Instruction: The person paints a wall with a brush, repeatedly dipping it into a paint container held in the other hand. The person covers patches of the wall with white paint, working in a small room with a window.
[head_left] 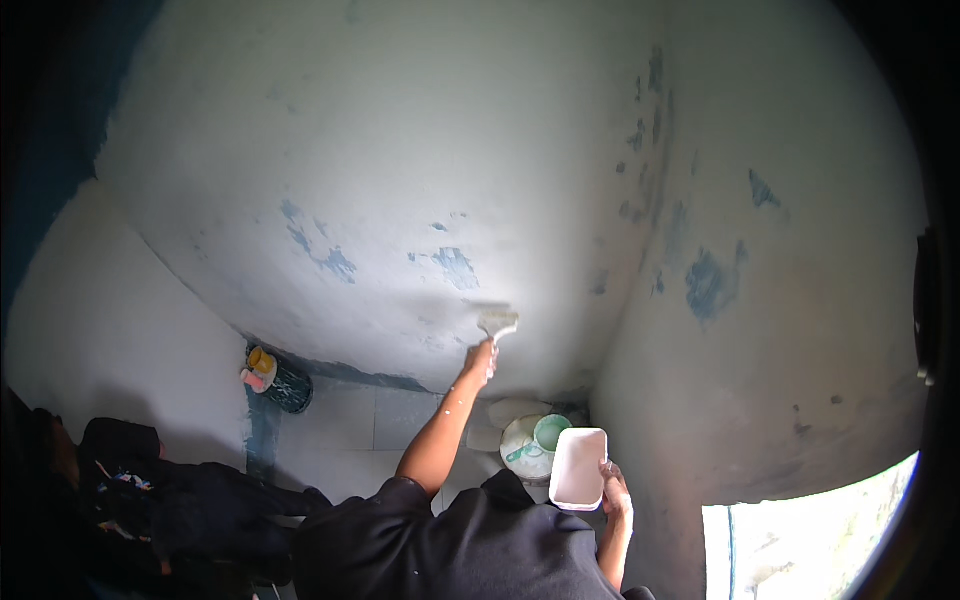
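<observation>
My left hand (482,360) is closed round the handle of a wide flat brush (498,322), its pale head up at the wall (400,190). White spots dot my left forearm. Around the brush, the wall has a whitish coat with bluish-grey patches showing through; one patch (456,268) lies just above and left of it. Whether the brush touches the wall, I cannot tell. At lower right, my right hand (616,490) grips the side of a white rectangular tub (579,468), its opening facing up. White smears mark that hand. Shadow keeps the tub's contents from showing clearly.
Beyond the tub, a green cup (551,432) rests on a round white-smeared lid or bucket top (520,450). A dark bucket (290,388) with a yellow container (261,360) stands by the left corner. Dark clothing (190,510) lies at lower left; bright light enters an opening (810,545) lower right.
</observation>
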